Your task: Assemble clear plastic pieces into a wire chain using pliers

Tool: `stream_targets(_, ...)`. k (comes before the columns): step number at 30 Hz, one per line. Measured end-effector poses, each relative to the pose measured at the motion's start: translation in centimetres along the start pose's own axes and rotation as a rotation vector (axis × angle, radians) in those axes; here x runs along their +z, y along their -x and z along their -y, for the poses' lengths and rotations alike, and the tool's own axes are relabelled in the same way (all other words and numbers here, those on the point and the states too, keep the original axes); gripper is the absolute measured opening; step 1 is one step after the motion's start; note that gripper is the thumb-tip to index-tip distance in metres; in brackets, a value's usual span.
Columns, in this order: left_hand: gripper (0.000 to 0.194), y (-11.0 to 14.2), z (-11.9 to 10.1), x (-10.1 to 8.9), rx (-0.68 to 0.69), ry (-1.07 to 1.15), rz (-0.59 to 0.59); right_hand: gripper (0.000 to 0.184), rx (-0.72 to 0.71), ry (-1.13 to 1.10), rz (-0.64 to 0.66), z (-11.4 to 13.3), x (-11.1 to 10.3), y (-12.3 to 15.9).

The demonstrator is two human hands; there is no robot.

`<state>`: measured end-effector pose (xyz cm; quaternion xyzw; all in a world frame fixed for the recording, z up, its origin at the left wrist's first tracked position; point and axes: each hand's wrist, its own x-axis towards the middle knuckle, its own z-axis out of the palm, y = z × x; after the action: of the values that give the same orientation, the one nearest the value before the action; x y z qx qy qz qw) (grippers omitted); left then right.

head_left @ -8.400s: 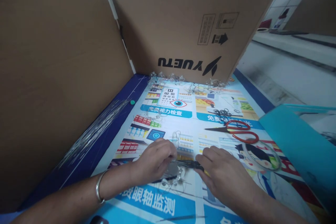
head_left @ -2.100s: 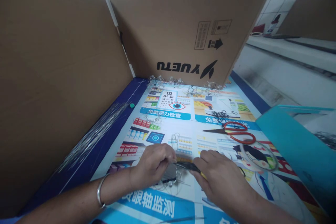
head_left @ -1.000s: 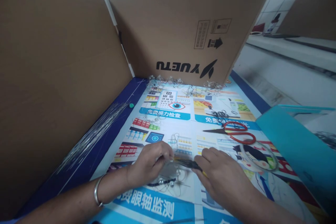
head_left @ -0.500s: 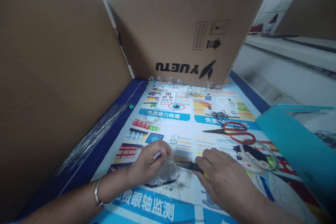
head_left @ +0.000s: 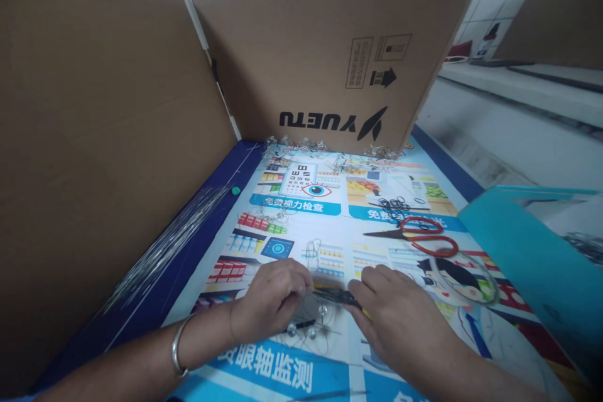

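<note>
My right hand point(head_left: 393, 298) is closed round a pair of pliers point(head_left: 335, 296) with dark jaws and a bit of yellow handle showing. The jaws point left, to the fingertips of my left hand point(head_left: 281, 295). Those fingers are pinched on thin wire that carries clear beads point(head_left: 311, 331); the beads hang below, between my hands. Whether the jaws grip the wire is too small to make out. Just beyond my hands lies a small loose tangle of wire point(head_left: 313, 252). Scissors with red handles point(head_left: 428, 237) rest farther back, past my right hand.
Cardboard panels point(head_left: 320, 44) stand at the left and back. Straight wires point(head_left: 174, 239) lie along the left edge. Beaded wire pieces point(head_left: 301, 146) line the back. Black rings point(head_left: 396, 207) and a clear hoop point(head_left: 466, 279) lie to the right, near a turquoise box point(head_left: 527, 251).
My left hand has turned, its knuckles rolling over while it stays at the pliers' tips. The hanging beads have swung and spread. My right hand has barely moved.
</note>
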<state>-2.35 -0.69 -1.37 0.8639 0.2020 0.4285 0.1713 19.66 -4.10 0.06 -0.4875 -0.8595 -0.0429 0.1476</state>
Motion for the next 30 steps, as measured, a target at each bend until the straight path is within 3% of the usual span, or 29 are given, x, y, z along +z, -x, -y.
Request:
stream_targets(18, 0.017, -0.11, -0.09, 0.33, -0.009, -0.098, -0.061, 0.006, -0.018, 0.031, 0.042, 0.11, 0.09, -0.81)
stream_targets(30, 0.016, -0.09, -0.04, 0.25, -0.015, -0.090, -0.021, 0.004, -0.037, 0.040, 0.059, -0.03, 0.20, -0.68)
